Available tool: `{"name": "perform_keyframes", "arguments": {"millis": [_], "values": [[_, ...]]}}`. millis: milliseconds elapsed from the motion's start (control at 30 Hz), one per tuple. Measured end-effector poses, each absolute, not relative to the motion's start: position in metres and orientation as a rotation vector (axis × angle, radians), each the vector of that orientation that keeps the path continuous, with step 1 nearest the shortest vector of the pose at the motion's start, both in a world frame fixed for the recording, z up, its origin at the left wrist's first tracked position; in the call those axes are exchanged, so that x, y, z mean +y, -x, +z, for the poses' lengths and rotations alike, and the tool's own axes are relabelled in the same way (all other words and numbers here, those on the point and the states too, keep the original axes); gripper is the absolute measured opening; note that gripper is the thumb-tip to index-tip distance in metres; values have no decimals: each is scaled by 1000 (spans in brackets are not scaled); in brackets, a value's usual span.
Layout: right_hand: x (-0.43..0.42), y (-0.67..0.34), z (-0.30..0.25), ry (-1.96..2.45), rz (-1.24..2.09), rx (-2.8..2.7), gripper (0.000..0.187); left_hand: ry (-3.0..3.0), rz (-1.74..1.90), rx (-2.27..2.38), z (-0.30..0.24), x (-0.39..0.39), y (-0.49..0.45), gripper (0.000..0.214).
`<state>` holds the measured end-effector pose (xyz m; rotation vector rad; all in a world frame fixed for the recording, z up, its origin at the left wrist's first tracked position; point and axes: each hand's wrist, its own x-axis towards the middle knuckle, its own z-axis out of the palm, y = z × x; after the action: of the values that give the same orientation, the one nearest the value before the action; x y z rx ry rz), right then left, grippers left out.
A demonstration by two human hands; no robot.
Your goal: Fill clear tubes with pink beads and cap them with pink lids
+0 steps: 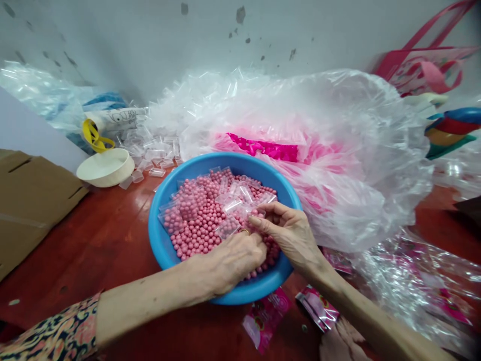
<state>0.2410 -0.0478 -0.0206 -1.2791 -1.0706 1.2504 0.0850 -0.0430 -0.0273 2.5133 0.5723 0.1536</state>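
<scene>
While the right hand (292,229) pinches a clear plastic sleeve (260,212), the left hand (236,259) curls over pink beads (199,228) to the sleeve's near left, its grip hidden

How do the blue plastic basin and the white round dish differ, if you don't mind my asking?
Colour: the plastic basin is blue, whereas the round dish is off-white.
Size: the plastic basin looks much wider than the round dish.
Contents: the plastic basin holds pink beads and clear packets; no beads show on the round dish.
Both are round and rest on the red tabletop.
</scene>
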Motion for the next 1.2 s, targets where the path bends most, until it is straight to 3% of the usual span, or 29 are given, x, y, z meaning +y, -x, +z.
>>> {"name": "perform_keyframes", "arguments": {"millis": [267,533,733,967,1200], "values": [[-47,-241,-23,1241,1244,-1042,28,-1877,394,869,-16,-33,-77,6],[-48,-241,-23,1238,1253,-1077,26,-1305,580,972,4,-37,-66,21],[-48,-241,-24,1263,1251,-1136,27,-1478,645,1041,-3,-46,-53,41],[-46,-242,-30,1305,1239,-1219,30,-1991,660,1266,11,-55,-35,42],[-49,-241,-26,1279,1229,-1259,26,-1674,490,1163,6,-42,-28,52]]}}
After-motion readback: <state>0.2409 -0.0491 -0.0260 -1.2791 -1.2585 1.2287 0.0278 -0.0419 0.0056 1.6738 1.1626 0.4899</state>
